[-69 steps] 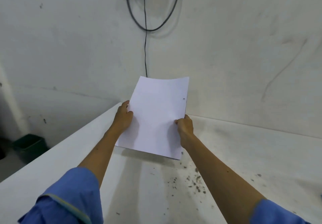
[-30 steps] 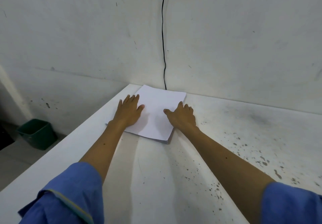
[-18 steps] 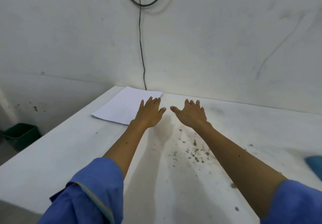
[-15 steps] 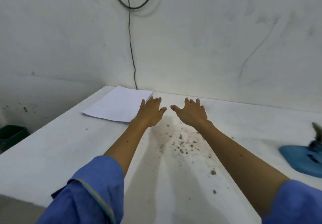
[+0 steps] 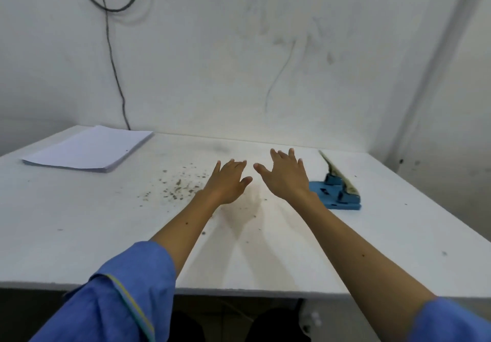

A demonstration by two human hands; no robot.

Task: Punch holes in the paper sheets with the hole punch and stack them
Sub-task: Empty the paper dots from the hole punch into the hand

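Two hands hover palm-down over the white table point(image 5: 79, 235), both with fingers spread and straight, holding nothing. From the table's middle, the left hand point(image 5: 228, 182) sits at about 12 o'clock and the right hand point(image 5: 285, 176) just beside it toward 1 o'clock, thumbs near but apart. A blue hole punch point(image 5: 336, 192) with its lever raised lies at 3 o'clock, just beside the right wrist; whether they touch I cannot tell. A stack of paper sheets point(image 5: 87, 147) lies flat at 10 o'clock in the far left corner, well apart from both hands. Dark specks point(image 5: 178, 187) litter the tabletop at 11 o'clock, left of the left hand. A black cable point(image 5: 114, 62) hangs down the wall behind the stack. Blue sleeves point(image 5: 125, 293) cover both upper arms.
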